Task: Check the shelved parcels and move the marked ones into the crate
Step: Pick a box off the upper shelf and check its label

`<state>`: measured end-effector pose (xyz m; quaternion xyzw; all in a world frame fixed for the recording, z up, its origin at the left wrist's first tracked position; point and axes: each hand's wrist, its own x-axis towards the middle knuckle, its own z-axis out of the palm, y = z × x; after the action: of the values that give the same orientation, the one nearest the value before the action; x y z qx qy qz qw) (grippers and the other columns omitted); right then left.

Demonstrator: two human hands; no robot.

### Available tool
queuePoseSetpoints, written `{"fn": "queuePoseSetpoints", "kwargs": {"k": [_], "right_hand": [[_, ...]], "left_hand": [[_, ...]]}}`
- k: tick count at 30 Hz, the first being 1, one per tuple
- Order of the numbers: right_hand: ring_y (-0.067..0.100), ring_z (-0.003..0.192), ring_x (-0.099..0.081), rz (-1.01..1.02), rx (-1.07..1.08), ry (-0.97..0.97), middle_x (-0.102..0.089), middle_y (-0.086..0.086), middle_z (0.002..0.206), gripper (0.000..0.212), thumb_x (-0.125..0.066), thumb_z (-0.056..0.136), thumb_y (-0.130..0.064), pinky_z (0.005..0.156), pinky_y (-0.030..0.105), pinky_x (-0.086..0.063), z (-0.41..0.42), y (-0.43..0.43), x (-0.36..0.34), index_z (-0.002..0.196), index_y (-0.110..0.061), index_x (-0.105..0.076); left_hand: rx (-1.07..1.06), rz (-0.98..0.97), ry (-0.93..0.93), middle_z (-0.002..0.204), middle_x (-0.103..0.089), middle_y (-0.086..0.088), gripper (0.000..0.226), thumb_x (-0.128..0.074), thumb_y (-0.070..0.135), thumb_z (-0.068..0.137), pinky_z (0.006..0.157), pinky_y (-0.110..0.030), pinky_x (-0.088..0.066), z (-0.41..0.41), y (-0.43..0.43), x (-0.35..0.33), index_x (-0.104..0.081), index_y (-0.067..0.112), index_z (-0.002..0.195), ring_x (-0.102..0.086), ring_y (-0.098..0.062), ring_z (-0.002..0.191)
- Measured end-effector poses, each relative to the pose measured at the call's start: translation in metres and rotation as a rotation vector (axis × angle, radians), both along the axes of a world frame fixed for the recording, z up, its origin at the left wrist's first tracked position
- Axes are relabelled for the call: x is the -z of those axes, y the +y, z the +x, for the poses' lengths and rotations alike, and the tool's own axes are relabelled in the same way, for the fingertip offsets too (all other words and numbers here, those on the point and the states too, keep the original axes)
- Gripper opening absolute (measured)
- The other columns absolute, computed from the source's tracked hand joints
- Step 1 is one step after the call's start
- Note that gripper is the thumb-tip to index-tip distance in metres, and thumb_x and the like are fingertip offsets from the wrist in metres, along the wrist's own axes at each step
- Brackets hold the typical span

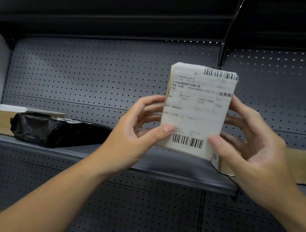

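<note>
Nearest the camera, two bare forearms reach up from the bottom edge toward a parcel (196, 110) held upright in front of the shelf (83, 153). The left hand (136, 131) grips the parcel's left side, thumb pressed on the label face near the lower barcode, fingers curled behind. The right hand (252, 148) grips the right side the same way, thumb on the front, fingers wrapped around the back edge. The parcel's white label faces the camera, with barcodes at top and bottom; the print is too blurred to read. Behind the hands, on the shelf, a black bag (54, 131) lies to the left, touching a brown box (4, 121). Cardboard boxes (303, 166) stand to the right. Farthest back is the grey pegboard (86, 78).
</note>
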<state>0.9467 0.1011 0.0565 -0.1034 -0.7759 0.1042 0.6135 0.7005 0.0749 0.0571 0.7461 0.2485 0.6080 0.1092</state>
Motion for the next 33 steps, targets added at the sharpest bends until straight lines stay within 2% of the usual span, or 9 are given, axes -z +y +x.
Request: {"fn": "queuePoseSetpoints", "kwargs": {"k": [3, 6, 9, 12, 16, 23, 26, 29, 33], "right_hand": [[0.003, 0.119, -0.063, -0.130, 0.112, -0.014, -0.060, -0.018, 0.136, 0.066, -0.069, 0.090, -0.036, 0.094, 0.031, -0.059, -0.011, 0.006, -0.024, 0.152, -0.034, -0.045], [0.001, 0.116, -0.066, -0.364, 0.031, -0.085, -0.064, -0.017, 0.135, 0.077, -0.075, 0.080, -0.049, 0.100, 0.037, -0.055, -0.020, 0.016, -0.042, 0.150, -0.034, -0.046], [0.002, 0.123, -0.059, -0.413, 0.166, -0.254, -0.061, -0.021, 0.136, 0.094, -0.090, 0.062, -0.056, 0.104, 0.037, -0.049, -0.024, 0.027, -0.041, 0.145, -0.043, -0.047], [0.008, 0.116, -0.065, -0.496, 0.236, -0.287, -0.065, -0.017, 0.129, 0.076, -0.090, 0.072, -0.038, 0.100, 0.040, -0.055, -0.036, 0.039, -0.033, 0.140, -0.038, -0.055], [0.010, 0.103, -0.072, -0.590, 0.290, -0.294, -0.074, -0.016, 0.114, 0.047, -0.085, 0.081, -0.032, 0.094, 0.042, -0.060, -0.046, 0.054, -0.026, 0.124, -0.031, -0.067], [0.017, 0.099, -0.075, -0.627, 0.388, -0.436, -0.075, -0.006, 0.114, 0.051, -0.086, 0.081, -0.031, 0.094, 0.042, -0.060, -0.053, 0.048, -0.017, 0.126, -0.022, -0.066], [0.007, 0.109, -0.066, -0.432, 0.558, -0.501, -0.064, -0.011, 0.132, 0.074, -0.085, 0.079, -0.042, 0.101, 0.037, -0.055, -0.031, 0.028, -0.026, 0.143, -0.024, -0.054], [0.001, 0.105, -0.060, -0.158, 0.731, -0.415, -0.061, -0.018, 0.124, 0.061, -0.079, 0.083, -0.045, 0.096, 0.031, -0.052, 0.011, 0.009, -0.039, 0.138, -0.031, -0.057], [0.016, 0.128, -0.049, -0.139, 0.960, -0.498, -0.054, -0.007, 0.140, 0.067, -0.074, 0.085, -0.050, 0.108, 0.039, -0.041, 0.067, 0.014, -0.037, 0.144, -0.030, -0.048]], "left_hand": [[-0.194, -0.055, 0.188, 0.144, -0.053, 0.019, 0.078, -0.078, 0.054, 0.084, 0.099, -0.018, -0.051, -0.002, 0.005, -0.009, -0.039, 0.038, 0.149, -0.053, 0.007, 0.128], [-0.405, -0.102, 0.231, 0.136, -0.052, 0.022, 0.080, -0.076, 0.062, 0.078, 0.081, -0.006, -0.049, 0.001, 0.008, -0.018, -0.043, 0.037, 0.147, -0.053, 0.018, 0.110], [-0.450, -0.223, 0.253, 0.122, -0.066, 0.022, 0.073, -0.067, 0.074, 0.078, 0.086, -0.019, -0.053, -0.002, 0.016, -0.026, -0.056, 0.034, 0.139, -0.064, 0.007, 0.100], [-0.435, -0.383, 0.264, 0.114, -0.072, 0.019, 0.078, -0.064, 0.087, 0.071, 0.094, -0.035, -0.058, -0.010, 0.028, -0.026, -0.067, 0.033, 0.127, -0.068, -0.002, 0.102], [-0.552, -0.468, 0.355, 0.105, -0.071, 0.014, 0.071, -0.057, 0.086, 0.077, 0.078, -0.029, -0.050, -0.011, 0.039, -0.025, -0.070, 0.028, 0.116, -0.065, -0.007, 0.097], [-0.618, -0.537, 0.407, 0.112, -0.071, 0.009, 0.074, -0.059, 0.086, 0.076, 0.098, -0.041, -0.054, -0.019, 0.047, -0.012, -0.066, 0.029, 0.122, -0.066, -0.014, 0.103], [-0.653, -0.370, 0.320, 0.139, -0.057, 0.010, 0.088, -0.068, 0.076, 0.077, 0.108, -0.042, -0.048, -0.016, 0.035, -0.015, -0.045, 0.028, 0.147, -0.056, -0.013, 0.123], [-0.602, -0.027, 0.200, 0.133, -0.055, 0.017, 0.059, -0.067, 0.058, 0.090, 0.107, -0.029, -0.045, 0.000, 0.014, -0.020, -0.051, 0.031, 0.140, -0.053, 0.000, 0.120], [-0.395, 0.202, 0.263, 0.121, -0.063, 0.018, 0.028, -0.064, 0.037, 0.099, 0.100, -0.027, -0.050, 0.050, -0.008, -0.015, -0.063, 0.030, 0.127, -0.059, -0.001, 0.116]]}}
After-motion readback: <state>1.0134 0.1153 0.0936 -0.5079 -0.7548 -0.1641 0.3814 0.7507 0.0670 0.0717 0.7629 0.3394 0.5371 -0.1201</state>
